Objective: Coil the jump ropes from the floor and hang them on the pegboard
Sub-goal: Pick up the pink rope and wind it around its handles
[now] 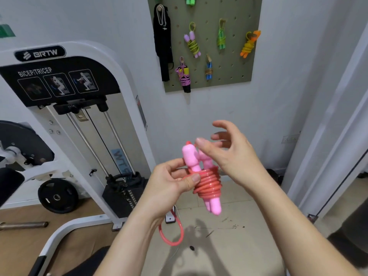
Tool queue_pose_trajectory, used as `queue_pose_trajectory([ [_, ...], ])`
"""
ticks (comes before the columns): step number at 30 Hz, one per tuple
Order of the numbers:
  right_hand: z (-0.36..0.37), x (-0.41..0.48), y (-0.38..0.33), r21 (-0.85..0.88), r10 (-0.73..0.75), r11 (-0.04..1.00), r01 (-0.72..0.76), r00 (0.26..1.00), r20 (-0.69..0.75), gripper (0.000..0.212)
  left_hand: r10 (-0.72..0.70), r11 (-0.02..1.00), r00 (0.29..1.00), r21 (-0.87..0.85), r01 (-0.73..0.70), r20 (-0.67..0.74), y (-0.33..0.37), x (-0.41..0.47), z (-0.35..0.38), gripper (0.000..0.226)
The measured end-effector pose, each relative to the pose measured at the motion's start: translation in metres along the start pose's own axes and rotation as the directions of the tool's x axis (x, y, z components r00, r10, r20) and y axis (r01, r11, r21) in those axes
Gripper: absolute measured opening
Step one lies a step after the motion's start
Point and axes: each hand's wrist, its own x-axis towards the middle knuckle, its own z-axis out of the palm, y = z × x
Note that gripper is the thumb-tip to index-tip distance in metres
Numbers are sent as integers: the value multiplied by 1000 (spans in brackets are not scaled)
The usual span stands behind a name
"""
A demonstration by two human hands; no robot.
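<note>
While left hand (171, 182) grips coiled pink jump rope (208, 185), thumb on wraps, right hand (231, 154) hovers beside handles (190, 156), fingers loosely spread, holding nothing; tail loop (180, 233) dangles below.

A gym: a bicep/tricep weight machine (65, 108), weight plate (57, 196), and rope-hung pegboard (235, 62).

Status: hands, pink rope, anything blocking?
Left hand grips pink jump rope, coils wound round its handles. Right hand open beside handle tops. Tail loop hangs loose below left wrist. Pegboard ahead, unobstructed.
</note>
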Motion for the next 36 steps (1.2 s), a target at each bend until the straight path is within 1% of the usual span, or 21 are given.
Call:
queue_pose_trajectory([
  [1,0,-7,7,69,67,995,-73,994,86,84,13,999,999,-51,-15,-49,-2,0,4,35],
  [2,3,-16,15,129,102,983,-131,972,212,83,24,995,996,-94,-32,-82,-4,1,7,34],
  [3,8,-24,22,191,106,965,-177,937,333,72,28,992,994,-122,-41,-104,-7,0,10,35],
  [4,13,-29,29,245,94,947,-209,908,408,60,29,989,993,-139,-45,-116,-11,0,12,35],
  [6,17,-32,40,304,77,926,-225,899,431,47,18,990,995,-140,-32,-102,-18,-2,11,37],
  [8,17,-29,45,308,86,926,-218,916,391,46,-8,997,999,-73,5,-44,-18,-4,8,30],
  [10,16,-28,48,312,89,926,-210,928,361,46,-18,995,1000,101,18,-1,-13,-3,5,19],
  [12,16,-28,48,287,95,938,-195,939,330,44,1,937,1000,350,-10,25,-9,-1,1,14],
  [13,15,-27,47,247,101,952,-180,948,303,42,30,865,999,499,-46,40,-8,-1,1,15],
  [14,14,-26,45,203,105,966,-163,958,266,40,64,756,996,648,-92,66,-7,-2,0,16],
  [16,11,-20,45,73,75,993,-89,982,173,38,122,453,986,878,-154,110,-7,-9,2,19],
  [17,10,-18,46,-32,42,999,-38,989,141,38,168,300,978,938,-174,127,-8,-13,3,19],
  [18,9,-17,48,-148,14,989,6,991,134,37,224,182,963,964,-193,150,-8,-16,3,18],
  [20,10,-17,51,-344,-9,937,63,987,159,38,291,33,933,973,-230,211,-6,-17,2,10],
  [22,9,-17,51,-424,-16,902,83,987,157,40,341,-49,901,963,-267,267,-5,-12,-5,7],
  [24,7,-18,50,-428,-29,898,101,985,172,43,371,-76,884,958,-276,284,-2,-7,-13,9],
  [26,7,-20,46,-437,-31,890,130,974,226,50,367,-92,889,961,-259,274,4,-6,-13,12],
  [29,13,-26,38,-545,-59,809,218,954,293,51,360,-113,886,956,-269,292,10,-7,-5,21],
  [31,16,-28,32,-634,-92,726,267,951,295,44,358,-102,880,950,-294,311,14,-10,4,23],
  [34,16,-27,29,-705,-96,665,247,964,247,38,388,-65,858,939,-338,336,17,-10,8,19],
  [36,15,-28,29,-736,-81,637,227,970,229,38,410,-11,851,935,-355,328,19,-10,4,15],
])
